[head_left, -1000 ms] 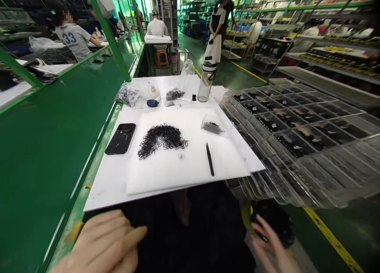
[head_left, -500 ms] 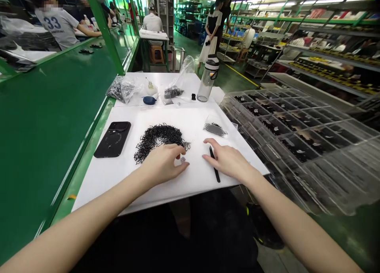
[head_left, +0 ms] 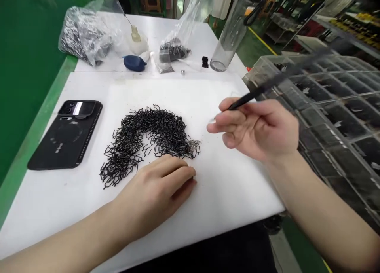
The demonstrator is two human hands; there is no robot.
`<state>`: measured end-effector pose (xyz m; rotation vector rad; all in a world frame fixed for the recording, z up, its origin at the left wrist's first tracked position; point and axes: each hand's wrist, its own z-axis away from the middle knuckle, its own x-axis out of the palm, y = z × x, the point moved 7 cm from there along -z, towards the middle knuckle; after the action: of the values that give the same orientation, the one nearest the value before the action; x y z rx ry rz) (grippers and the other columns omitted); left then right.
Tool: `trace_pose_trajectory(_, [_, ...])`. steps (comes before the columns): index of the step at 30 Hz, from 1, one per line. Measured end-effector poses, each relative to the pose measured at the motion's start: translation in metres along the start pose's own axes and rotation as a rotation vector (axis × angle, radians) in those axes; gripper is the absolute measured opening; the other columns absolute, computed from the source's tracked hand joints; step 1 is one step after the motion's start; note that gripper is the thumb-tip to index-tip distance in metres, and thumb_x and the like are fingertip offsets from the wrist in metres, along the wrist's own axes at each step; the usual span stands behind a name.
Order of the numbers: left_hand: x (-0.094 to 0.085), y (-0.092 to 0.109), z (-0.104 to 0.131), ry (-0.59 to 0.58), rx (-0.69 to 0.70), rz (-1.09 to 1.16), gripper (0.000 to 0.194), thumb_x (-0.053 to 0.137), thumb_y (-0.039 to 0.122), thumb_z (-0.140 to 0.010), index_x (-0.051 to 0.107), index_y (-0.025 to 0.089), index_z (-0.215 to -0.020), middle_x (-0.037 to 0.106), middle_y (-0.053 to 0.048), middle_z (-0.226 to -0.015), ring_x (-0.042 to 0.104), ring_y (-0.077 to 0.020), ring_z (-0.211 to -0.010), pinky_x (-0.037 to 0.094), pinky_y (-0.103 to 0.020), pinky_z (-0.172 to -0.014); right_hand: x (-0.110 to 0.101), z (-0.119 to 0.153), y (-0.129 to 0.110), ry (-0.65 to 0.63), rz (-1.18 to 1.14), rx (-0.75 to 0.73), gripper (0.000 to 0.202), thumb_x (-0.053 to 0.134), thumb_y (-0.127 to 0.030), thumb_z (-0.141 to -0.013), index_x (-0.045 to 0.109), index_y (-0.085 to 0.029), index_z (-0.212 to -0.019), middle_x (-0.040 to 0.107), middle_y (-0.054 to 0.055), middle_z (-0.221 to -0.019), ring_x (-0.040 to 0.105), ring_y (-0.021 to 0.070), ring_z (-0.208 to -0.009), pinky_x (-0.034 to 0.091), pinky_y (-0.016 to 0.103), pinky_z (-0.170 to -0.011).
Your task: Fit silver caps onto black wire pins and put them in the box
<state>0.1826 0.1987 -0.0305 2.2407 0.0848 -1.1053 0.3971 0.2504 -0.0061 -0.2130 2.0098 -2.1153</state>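
My left hand rests on the white table just below a curved heap of small black bent pieces. Its fingers are curled together, and whatever they pinch is hidden. Raised over the table's right part, my right hand holds black tweezers, palm turned up, the tool slanting up to the right. A patch of tiny dark grains lies at the heap's right end. The small clear packet seen earlier is mostly hidden behind my right hand.
A black phone lies on the left. Along the back are a bag of black parts, a dark blue bulb, another clear bag, a small black part and a clear bottle. Compartment boxes stand right.
The view has moved closer and tilted down. My right hand has picked up the tweezers from the table and turned palm up. My left fingers have closed; the small round item near them is out of sight.
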Motion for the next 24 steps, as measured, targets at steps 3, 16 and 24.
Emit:
trace_pose_trajectory(3, [-0.003,0.002,-0.002,-0.026,-0.041,0.014,0.010,0.065,0.021,-0.119,0.075,0.020,-0.117,0.081,-0.001,-0.102,0.075,-0.0155,-0.088,0.062,-0.029,-0.080,0.004,0.006,0.019,0.018,-0.108,0.003,0.039,0.085,-0.063,-0.102,0.078,-0.027,-0.116,0.091,0.004,-0.102,0.091,0.0248,-0.096,0.059,0.023,-0.051])
trace_pose_trajectory(16, [-0.006,-0.002,0.001,-0.094,-0.248,0.061,0.014,0.064,0.020,-0.118,0.074,0.027,-0.113,0.077,0.003,-0.101,0.073,-0.0104,-0.080,0.058,-0.025,-0.074,-0.001,0.016,0.010,0.025,0.422,-0.292,0.015,0.083,-0.022,-0.108,0.095,-0.029,-0.117,0.089,0.000,-0.111,0.084,0.0093,-0.097,0.069,0.018,-0.088])
trace_pose_trajectory(24, [-0.006,-0.008,0.002,-0.088,-0.290,0.098,0.013,0.063,0.022,-0.119,0.073,0.029,-0.115,0.078,0.004,-0.100,0.074,-0.0082,-0.081,0.058,-0.022,-0.073,-0.003,0.018,0.013,0.187,0.472,-0.247,0.009,0.096,-0.020,-0.096,0.093,-0.027,-0.102,0.092,-0.005,-0.102,0.089,0.0081,-0.094,0.070,0.008,-0.094])
